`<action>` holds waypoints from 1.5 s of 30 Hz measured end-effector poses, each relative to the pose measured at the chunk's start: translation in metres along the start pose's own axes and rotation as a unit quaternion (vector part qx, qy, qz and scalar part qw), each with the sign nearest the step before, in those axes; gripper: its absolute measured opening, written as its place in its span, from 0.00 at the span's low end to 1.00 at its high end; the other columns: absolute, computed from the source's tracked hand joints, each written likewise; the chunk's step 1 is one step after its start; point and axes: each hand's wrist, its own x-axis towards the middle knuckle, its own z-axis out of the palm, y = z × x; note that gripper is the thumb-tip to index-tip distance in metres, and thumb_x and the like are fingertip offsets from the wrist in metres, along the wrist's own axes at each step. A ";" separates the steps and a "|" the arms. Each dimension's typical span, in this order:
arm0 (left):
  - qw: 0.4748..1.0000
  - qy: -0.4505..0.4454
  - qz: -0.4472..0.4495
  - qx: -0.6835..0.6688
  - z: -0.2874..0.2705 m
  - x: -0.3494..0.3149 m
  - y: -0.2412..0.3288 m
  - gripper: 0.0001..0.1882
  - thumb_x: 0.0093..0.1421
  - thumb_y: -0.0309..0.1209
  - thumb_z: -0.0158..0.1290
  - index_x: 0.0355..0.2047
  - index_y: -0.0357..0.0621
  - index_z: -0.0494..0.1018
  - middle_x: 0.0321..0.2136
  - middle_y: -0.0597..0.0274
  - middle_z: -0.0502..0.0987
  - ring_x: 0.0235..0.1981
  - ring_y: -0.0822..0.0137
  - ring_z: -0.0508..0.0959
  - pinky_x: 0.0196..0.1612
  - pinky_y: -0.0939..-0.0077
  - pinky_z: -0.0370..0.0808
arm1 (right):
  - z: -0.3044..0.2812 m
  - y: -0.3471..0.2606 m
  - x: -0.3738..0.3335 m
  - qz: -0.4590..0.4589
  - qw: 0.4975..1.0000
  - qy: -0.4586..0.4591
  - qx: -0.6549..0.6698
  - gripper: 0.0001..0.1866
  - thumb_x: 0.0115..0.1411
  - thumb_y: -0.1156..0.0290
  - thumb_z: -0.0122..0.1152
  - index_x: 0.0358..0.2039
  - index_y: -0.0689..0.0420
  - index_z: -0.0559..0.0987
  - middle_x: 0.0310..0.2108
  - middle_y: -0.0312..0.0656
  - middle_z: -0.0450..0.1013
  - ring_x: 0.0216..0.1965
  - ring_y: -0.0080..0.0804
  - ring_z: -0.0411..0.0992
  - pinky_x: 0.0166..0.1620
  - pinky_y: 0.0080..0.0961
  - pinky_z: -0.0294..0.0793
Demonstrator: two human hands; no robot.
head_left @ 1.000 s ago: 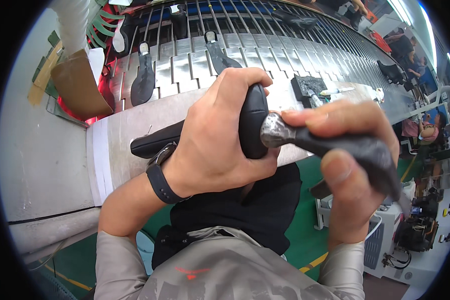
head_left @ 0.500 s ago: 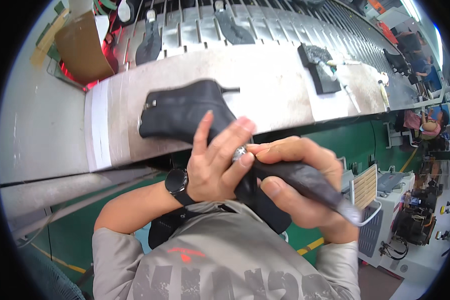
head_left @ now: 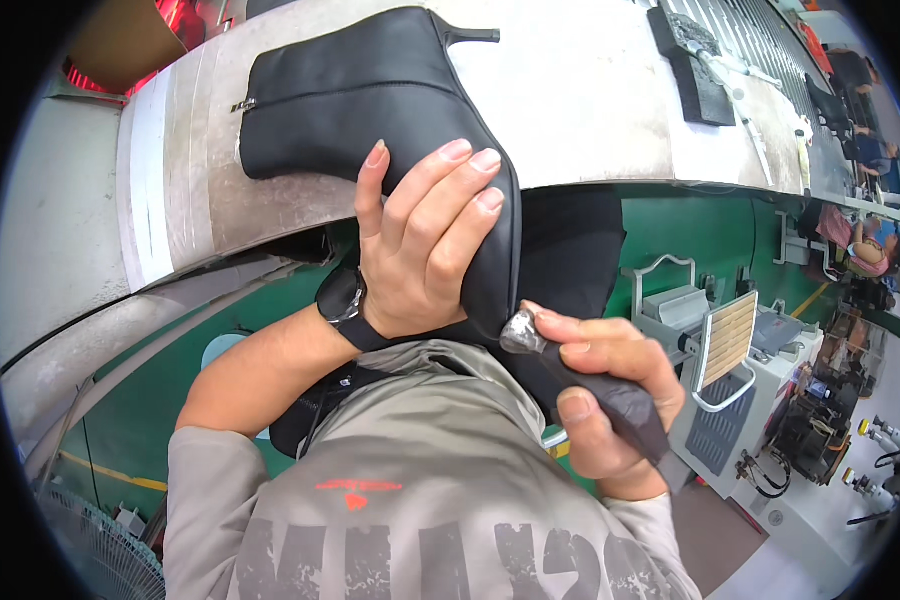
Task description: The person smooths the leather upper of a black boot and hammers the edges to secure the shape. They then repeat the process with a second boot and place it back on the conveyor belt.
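A black high-heeled ankle boot (head_left: 370, 100) lies on its side. Its shaft rests on the pale worktop, and its toe reaches past the edge toward my body. My left hand (head_left: 420, 240) grips the front part of the boot, fingers laid across it and the thumb hidden. In my right hand (head_left: 610, 390) is a dark hand tool (head_left: 610, 400) with a thick handle and a rounded, silvery end. That end touches or nearly touches the sole edge close to the toe. The boot's thin heel points right, and a zipper pull hangs at its top opening.
On the worktop (head_left: 580, 100), a dark block (head_left: 700, 85) with brush-like tools lies at the right. A conveyor of metal slats runs behind. A brown panel (head_left: 120, 40) with red light stands at the far left. Machines and seated people are at the right.
The view has shifted closer to the boot. My right hand and the tool have moved down along the sole edge toward the toe, while my left hand stays on the boot.
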 end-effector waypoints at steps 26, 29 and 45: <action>1.000 -0.007 0.000 -0.011 0.007 0.005 -0.004 0.18 0.67 0.34 0.55 0.55 0.46 0.69 0.58 0.54 0.77 0.60 0.55 0.77 0.74 0.39 0.52 | -0.014 -0.020 0.078 0.091 0.993 0.053 0.054 0.12 0.67 0.72 0.60 0.43 0.70 0.78 0.42 0.59 0.82 0.33 0.32 0.83 0.38 0.27 0.85; 1.000 0.014 -0.004 0.004 0.013 -0.001 -0.004 0.14 0.68 0.29 0.53 0.53 0.49 0.68 0.55 0.59 0.79 0.58 0.58 0.78 0.74 0.39 0.52 | -0.013 -0.013 0.089 0.200 0.975 0.034 0.095 0.09 0.65 0.76 0.61 0.39 0.72 0.78 0.39 0.56 0.83 0.31 0.32 0.83 0.38 0.25 0.85; 0.989 -0.052 0.116 0.069 0.009 -0.013 -0.026 0.39 0.60 0.54 0.63 0.61 0.45 0.60 0.56 0.53 0.70 0.62 0.51 0.70 0.72 0.28 0.52 | -0.009 0.023 0.191 0.279 0.959 -0.050 -0.010 0.15 0.68 0.62 0.55 0.41 0.64 0.77 0.41 0.57 0.82 0.30 0.32 0.81 0.38 0.27 0.84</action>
